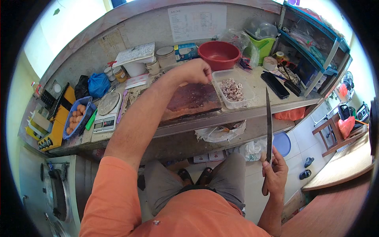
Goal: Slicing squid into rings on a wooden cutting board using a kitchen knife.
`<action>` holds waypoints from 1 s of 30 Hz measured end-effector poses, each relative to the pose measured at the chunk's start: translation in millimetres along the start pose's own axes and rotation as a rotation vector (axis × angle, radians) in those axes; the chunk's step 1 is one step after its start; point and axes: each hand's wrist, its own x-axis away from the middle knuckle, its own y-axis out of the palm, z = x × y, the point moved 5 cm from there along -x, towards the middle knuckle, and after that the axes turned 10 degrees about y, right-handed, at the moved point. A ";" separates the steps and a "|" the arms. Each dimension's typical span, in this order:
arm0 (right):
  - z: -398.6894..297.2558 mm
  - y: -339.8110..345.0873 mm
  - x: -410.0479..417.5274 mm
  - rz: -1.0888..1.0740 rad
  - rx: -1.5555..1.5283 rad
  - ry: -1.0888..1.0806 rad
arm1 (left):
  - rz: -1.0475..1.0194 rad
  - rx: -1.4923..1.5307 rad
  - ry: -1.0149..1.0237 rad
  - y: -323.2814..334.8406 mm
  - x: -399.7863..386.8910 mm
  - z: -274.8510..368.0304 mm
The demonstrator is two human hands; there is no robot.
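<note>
My right hand [275, 174] grips the handle of a long-bladed kitchen knife [269, 127]. Its blade points up and away from me, in front of the counter edge. My left hand [200, 71] is over the far right part of a dark wooden chopping board [195, 99], its fingers curled by the left rim of a clear plastic container [250, 99]. Whether those fingers hold anything is hidden. Inside the container lies a heap of small cut squid-like pieces [232, 89]. Small scraps dot the board's worn surface, and my left forearm covers part of it.
Behind the container stands a red plastic basin [219, 54]. A black case [274, 85] lies to the right, near a blue shelf rack [311, 44]. Leftward are a kitchen scale [108, 108], a blue basket [71, 118] of eggs and several jars [165, 56].
</note>
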 end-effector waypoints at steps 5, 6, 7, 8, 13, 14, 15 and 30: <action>3.0 -3.6 1.6 0.020 0.011 -0.009 | 0.089 0.054 0.065 27.2 -54.0 28.5; 1.6 -3.6 3.3 0.022 0.014 0.003 | 0.090 0.056 0.072 38.6 -64.2 25.6; 0.6 -2.4 3.8 0.015 0.014 0.012 | 0.147 -0.083 0.172 46.2 -68.9 24.7; 0.0 -2.5 3.7 0.009 0.014 0.007 | 0.203 -0.224 0.270 52.2 -72.8 23.5; 4.0 -14.4 3.8 0.063 -0.003 0.058 | 0.484 -0.186 0.297 67.6 -71.3 27.9; 4.6 -14.2 2.5 0.044 -0.001 0.055 | 0.512 -0.209 0.409 68.3 -70.0 31.1; 5.6 -15.8 1.9 0.052 -0.013 0.051 | 0.536 -0.228 0.527 69.0 -66.8 38.4; 4.8 -4.5 -9.2 0.016 -0.003 0.016 | 0.217 -0.446 -0.244 -33.7 20.8 -106.1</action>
